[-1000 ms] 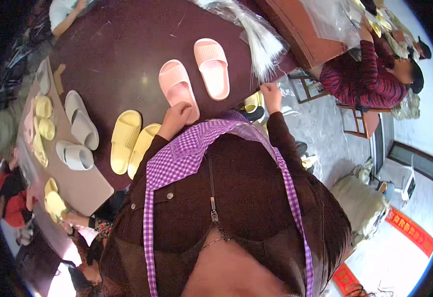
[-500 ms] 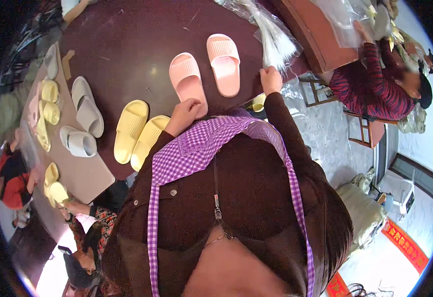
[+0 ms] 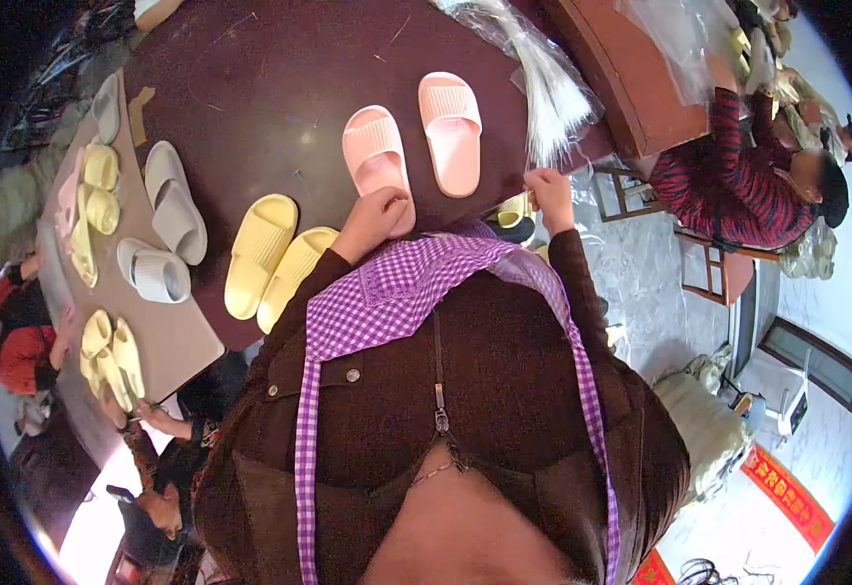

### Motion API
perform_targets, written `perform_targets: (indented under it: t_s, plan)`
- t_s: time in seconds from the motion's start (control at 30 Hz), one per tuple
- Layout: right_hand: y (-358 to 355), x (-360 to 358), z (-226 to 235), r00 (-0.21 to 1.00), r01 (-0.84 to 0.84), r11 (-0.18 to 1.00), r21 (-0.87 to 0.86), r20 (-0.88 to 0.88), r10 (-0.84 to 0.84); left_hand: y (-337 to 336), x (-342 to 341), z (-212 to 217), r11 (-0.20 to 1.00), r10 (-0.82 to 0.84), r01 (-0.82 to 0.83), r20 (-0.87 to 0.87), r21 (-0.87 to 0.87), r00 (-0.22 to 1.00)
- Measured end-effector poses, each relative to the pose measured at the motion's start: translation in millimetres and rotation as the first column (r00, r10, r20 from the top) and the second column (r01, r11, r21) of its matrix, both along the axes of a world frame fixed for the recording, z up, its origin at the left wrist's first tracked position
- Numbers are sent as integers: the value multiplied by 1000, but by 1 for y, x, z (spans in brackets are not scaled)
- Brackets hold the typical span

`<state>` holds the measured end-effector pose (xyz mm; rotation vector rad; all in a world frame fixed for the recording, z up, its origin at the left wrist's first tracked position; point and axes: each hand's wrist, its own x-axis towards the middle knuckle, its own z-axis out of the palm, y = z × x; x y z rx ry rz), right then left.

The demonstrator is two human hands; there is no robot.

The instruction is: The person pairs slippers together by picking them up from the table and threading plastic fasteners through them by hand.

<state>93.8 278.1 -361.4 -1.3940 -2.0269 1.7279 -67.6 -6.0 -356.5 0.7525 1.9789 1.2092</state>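
Two pink slide slippers lie side by side in front of me, toes away: a left one [image 3: 373, 146] and a right one [image 3: 451, 132]. My left hand [image 3: 372, 220] rests over the heel of the left slipper, its fingers curled closed; whatever is between them is hidden. Off the table's right edge, my right hand [image 3: 551, 195] pinches at the loose ends of a bundle of thin white plastic strands [image 3: 551, 112], and a fine strand seems to run into its fingertips. The bundle lies partly in a clear bag.
Yellow slides [image 3: 260, 255] lie left on the dark red table [image 3: 221, 107]. Grey slides [image 3: 174, 205] stand beyond them, by a beige board [image 3: 187, 336] bearing more pairs. Co-workers sit left and right, one in a striped sleeve [image 3: 728, 146]. A brown box-like surface [image 3: 631, 97] borders the right.
My right hand has drawn a little toward me and right, away from the strand bundle. My left hand stays at the left pink slipper's heel. A co-worker at left has shifted yellow slides.
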Motion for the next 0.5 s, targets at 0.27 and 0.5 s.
perform_targets:
  t_s: [0.27,0.5]
  plan:
    - [-29,20,63,984,-170,963,-209,-79,157,35,-3,38,990,-58,66,-68,124,996]
    - [-40,24,114,935,-351,905,-243,-139,325,95,7,77,865,-145,236,-229,444,963]
